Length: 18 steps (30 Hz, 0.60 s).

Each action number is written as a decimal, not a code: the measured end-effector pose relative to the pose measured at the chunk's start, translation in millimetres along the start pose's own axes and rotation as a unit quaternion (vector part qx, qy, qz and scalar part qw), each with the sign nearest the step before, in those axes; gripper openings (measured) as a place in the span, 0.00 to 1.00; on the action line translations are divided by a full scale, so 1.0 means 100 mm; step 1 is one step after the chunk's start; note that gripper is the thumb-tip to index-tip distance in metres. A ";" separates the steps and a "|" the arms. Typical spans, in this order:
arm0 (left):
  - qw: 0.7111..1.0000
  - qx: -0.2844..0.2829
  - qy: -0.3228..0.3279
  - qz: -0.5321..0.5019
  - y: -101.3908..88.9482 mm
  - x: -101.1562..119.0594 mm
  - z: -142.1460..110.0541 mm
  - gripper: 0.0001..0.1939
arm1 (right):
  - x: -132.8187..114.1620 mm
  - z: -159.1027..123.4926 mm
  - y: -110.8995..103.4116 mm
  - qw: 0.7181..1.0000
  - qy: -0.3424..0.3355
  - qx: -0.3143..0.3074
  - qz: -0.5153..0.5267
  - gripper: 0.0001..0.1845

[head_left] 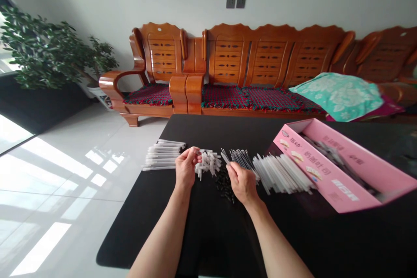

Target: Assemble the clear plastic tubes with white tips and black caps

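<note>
My right hand (243,182) is closed around a slim whitish pen (224,156) whose narrow tip points up and to the left. My left hand (188,166) is closed in a pinch above the table; whatever sits between the fingertips is too small to make out. Between the hands lies a heap of short white pen caps (208,163). Small black plugs (224,184) are scattered just left of my right hand. Behind that hand are thin pen refills (241,157) with pointed tips. Frosted pen barrels (280,173) lie in a row to the right.
More whitish pens (163,155) lie side by side at the table's left edge. A pink cardboard box (325,169) holding dark and clear pieces stands on the right of the black table (208,234). Beyond is a wooden bench (247,56), with a potted plant (58,52) at left.
</note>
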State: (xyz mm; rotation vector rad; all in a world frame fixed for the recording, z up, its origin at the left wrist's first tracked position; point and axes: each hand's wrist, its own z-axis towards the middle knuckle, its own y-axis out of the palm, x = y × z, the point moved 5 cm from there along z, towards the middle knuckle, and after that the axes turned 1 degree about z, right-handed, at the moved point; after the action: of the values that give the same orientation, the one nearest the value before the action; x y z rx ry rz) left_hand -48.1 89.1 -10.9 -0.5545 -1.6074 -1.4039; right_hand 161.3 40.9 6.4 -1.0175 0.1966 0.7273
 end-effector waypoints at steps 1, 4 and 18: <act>1.000 -0.009 -0.006 0.009 0.04 -0.02 -0.04 0.17 | 0.05 0.01 0.00 1.000 0.007 0.004 -0.001 0.20; 0.998 -0.037 -0.026 0.036 0.15 -0.13 -0.13 0.17 | 0.18 0.01 0.00 0.999 0.032 -0.002 -0.006 0.22; 0.992 -0.044 -0.016 0.115 0.19 -0.22 -0.19 0.20 | 0.94 -0.09 -0.67 0.923 0.250 0.171 -0.239 0.15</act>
State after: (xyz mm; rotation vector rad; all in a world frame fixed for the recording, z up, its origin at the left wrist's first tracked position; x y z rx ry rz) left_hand -15.2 80.6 -20.5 -0.7917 -1.4593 -1.3028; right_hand 276.2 55.8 4.2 -0.8482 0.4810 -0.0279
